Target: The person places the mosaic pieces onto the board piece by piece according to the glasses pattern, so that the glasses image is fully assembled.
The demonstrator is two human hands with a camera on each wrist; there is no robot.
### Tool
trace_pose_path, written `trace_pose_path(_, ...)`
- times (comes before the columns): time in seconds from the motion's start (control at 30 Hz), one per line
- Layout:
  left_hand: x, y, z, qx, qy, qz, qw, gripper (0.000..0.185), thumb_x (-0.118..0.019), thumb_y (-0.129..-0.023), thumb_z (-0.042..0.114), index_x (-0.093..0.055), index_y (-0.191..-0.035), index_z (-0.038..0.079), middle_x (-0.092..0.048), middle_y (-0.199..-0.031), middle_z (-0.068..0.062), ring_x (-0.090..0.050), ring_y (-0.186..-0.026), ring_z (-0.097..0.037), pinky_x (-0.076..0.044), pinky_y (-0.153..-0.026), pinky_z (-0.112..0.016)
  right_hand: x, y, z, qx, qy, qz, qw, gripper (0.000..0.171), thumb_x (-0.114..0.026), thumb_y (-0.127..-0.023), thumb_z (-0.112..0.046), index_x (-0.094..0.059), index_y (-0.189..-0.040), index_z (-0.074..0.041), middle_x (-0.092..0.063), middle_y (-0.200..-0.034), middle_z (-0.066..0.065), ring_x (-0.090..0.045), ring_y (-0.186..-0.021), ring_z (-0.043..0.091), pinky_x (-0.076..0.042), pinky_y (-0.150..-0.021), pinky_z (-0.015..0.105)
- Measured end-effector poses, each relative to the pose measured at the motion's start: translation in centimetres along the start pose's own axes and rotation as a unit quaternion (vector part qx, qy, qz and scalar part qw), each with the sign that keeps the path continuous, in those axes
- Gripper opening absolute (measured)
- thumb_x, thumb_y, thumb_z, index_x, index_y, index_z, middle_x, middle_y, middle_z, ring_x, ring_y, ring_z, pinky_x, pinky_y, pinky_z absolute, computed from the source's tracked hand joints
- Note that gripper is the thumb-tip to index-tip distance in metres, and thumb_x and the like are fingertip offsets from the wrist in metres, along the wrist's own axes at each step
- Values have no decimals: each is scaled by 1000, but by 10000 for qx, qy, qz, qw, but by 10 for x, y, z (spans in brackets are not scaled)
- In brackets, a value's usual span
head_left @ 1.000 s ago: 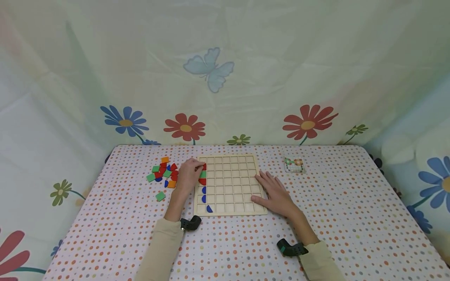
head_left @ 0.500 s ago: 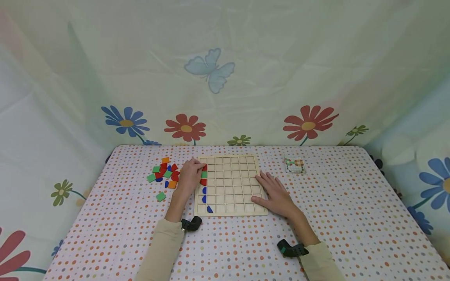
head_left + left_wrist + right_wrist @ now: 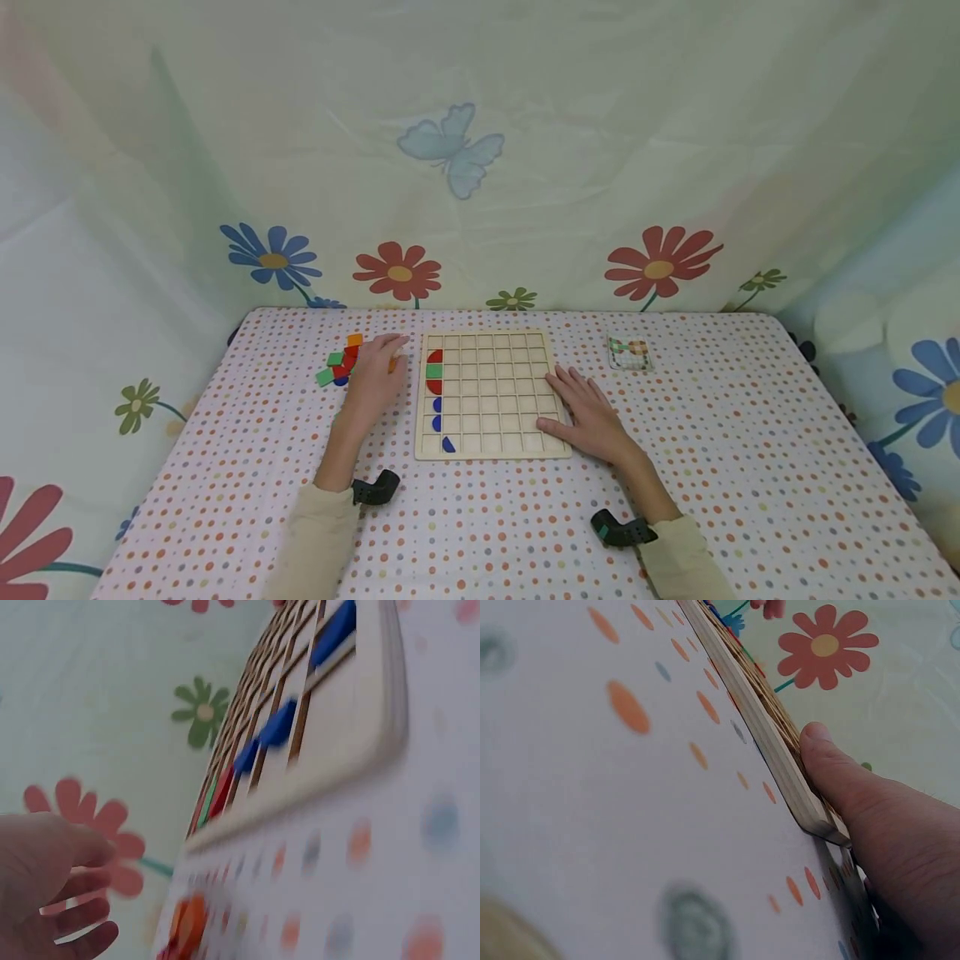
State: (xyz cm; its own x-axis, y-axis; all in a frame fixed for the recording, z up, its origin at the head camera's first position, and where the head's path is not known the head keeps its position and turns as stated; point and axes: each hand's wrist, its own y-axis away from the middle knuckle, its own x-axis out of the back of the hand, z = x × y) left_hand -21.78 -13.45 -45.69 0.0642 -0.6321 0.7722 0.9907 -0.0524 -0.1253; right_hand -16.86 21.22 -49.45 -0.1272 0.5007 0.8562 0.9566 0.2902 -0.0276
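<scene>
Wooden grid board lies flat near the middle of the bench, which wears a white cloth with coloured dots. From my seat at the head view, I see my left hand off the board's left edge, resting over the loose pile of tiles just beside it. Green, red, orange and blue pieces poke out on the far side of that hand. Its fingers show in the left wrist view loosely curled and slightly apart; I cannot tell from any view whether they pinch a tile. An orange piece sits blurred on the cloth just below them.

My right hand lies flat on the board's right edge, fingers straight and spread a little, pressing down on the wood. The right wrist view shows the thumb laid against the board's near corner, touching the rim.

Inside the board, only the leftmost column holds pieces: a red half-round near the top, a green square under it, another red half-round below that, then two small blue pieces and one more blue piece in the bottom row, one cell to the right.

A small pattern card lies on the cloth beyond the board's far right corner, well apart from both hands. Flower-printed fabric hangs behind the bench.
</scene>
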Motion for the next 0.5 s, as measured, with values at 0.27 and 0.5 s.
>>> trace_pose_path(0.27,47,26,-77,337,-178,0,9993,50,-54,-99,22,-43,-145,6,-42,-149,-20,-33,-139,-41,-30,-112,-60,2,2,1,-71,-28,15,10000,84,-65,-86,-51,-32,-152,-11,-21,-162,14,-13,-151,36,-6,-121,56)
trace_pose_path(0.5,62,36,-108,609,-148,-96,9980,56,-55,-98,23,-38,-148,4,-43,-147,-24,-33,-139,-44,-28,-112,-61,0,1,3,-22,-28,21,10000,84,-65,-86,-53,-32,-152,-12,-21,-162,13,-13,-151,36,-7,-121,56)
